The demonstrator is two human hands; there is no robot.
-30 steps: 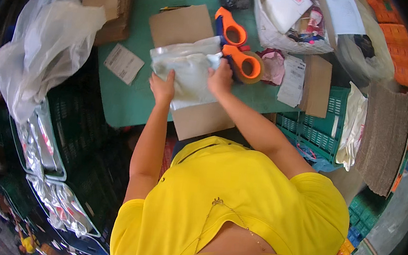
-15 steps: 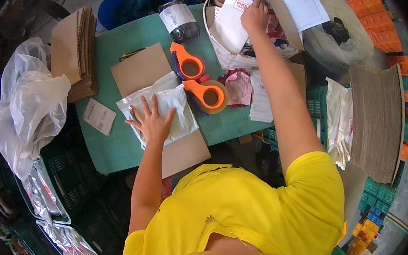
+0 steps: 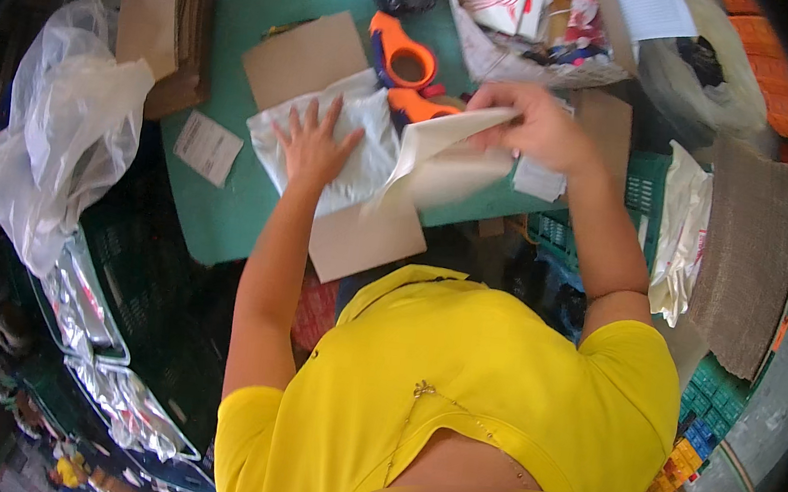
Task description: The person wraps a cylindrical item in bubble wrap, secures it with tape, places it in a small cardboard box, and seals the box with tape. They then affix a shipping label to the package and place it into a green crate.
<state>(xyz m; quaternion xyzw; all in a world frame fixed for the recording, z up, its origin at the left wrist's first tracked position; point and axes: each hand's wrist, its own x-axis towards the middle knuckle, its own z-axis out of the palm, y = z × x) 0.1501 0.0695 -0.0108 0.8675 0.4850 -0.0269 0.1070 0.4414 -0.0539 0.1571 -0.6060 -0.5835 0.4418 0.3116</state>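
Left hand (image 3: 315,151) — splayed on pouch (image 3: 353,165), right (image 3: 543,129) — pinching sheet (image 3: 426,150)

A green table with a rounded corner (image 3: 209,227) stands before me in a crowded workspace, its top under pale, even light. To my left, dark green crates (image 3: 159,289) sit low beside it, beneath a stack of brown cardboard (image 3: 164,15). To my right, another green crate (image 3: 646,196) stands near the table's edge; farther out, orange stacks (image 3: 779,70) rise above smaller-looking green, blue and yellow ones (image 3: 721,381). Grey floor (image 3: 774,420) shows at far right, while the left background falls into shadow.
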